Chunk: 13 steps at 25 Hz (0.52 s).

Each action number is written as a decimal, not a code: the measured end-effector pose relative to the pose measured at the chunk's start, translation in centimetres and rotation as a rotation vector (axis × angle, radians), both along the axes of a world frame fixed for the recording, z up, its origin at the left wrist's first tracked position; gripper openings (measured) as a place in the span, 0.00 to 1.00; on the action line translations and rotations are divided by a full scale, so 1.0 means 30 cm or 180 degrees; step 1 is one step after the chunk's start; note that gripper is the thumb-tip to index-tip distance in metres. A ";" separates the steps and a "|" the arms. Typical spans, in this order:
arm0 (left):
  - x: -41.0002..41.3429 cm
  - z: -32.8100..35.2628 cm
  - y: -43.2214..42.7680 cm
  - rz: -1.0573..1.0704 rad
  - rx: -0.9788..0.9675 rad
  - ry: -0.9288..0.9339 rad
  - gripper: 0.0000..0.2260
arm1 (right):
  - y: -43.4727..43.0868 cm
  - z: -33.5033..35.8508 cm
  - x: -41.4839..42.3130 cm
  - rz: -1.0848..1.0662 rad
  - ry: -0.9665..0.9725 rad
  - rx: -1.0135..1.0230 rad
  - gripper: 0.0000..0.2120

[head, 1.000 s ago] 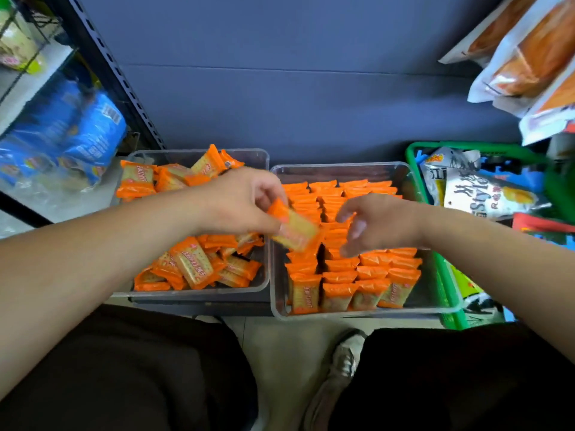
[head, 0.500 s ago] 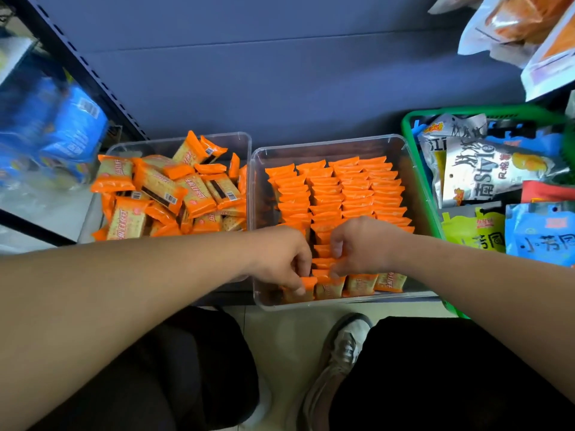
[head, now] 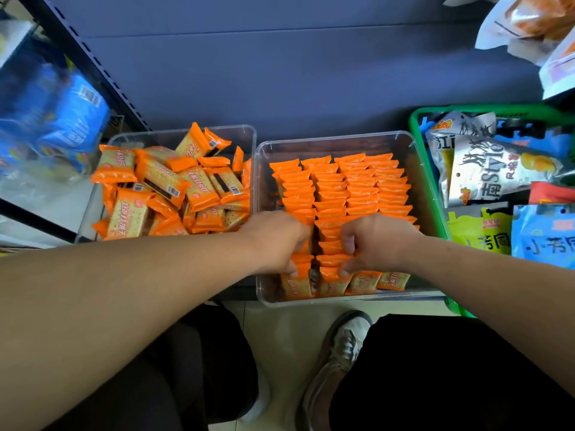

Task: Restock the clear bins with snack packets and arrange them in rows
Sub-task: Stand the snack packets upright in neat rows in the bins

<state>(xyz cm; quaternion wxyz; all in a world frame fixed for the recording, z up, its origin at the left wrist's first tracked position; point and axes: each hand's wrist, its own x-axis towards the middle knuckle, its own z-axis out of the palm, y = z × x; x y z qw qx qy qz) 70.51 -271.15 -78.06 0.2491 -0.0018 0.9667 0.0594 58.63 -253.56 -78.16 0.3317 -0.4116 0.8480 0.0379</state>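
Both left hand (head: 277,241) and right hand (head: 376,241) clenched on rowed packets (head: 361,188); green basket (head: 485,107) alongside.

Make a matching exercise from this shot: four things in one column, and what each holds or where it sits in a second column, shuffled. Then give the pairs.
Column A
1. left clear bin
2. right clear bin
3. green basket
4. grey shoe

Column B
a. on the floor, nearer the camera than the bins
b. holds orange packets in neat rows
c. holds assorted snack bags in silver, green and blue
d. holds orange packets in a loose heap

Pairs: 1-d, 2-b, 3-c, 4-a
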 end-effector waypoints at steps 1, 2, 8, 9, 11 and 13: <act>-0.002 0.001 -0.001 -0.0038 -0.0055 -0.0012 0.16 | 0.005 0.001 0.010 -0.0023 0.0067 0.0014 0.19; -0.004 0.003 0.005 -0.0067 -0.0093 -0.0037 0.15 | 0.005 0.001 0.022 -0.0040 0.0125 0.0032 0.19; -0.016 0.049 0.012 0.0103 0.0171 -0.0273 0.14 | 0.037 0.085 -0.052 -0.0600 -0.0306 -0.0518 0.12; -0.016 0.068 0.003 0.0175 0.0292 -0.0214 0.12 | 0.052 0.111 -0.079 -0.0813 -0.0346 -0.0714 0.11; -0.007 0.112 -0.014 0.0324 0.0528 0.0045 0.10 | 0.062 0.145 -0.109 -0.1083 -0.0551 -0.0963 0.10; 0.011 0.159 -0.040 0.0546 0.0770 0.0347 0.09 | 0.025 0.162 -0.102 -0.1153 -0.0768 -0.1020 0.11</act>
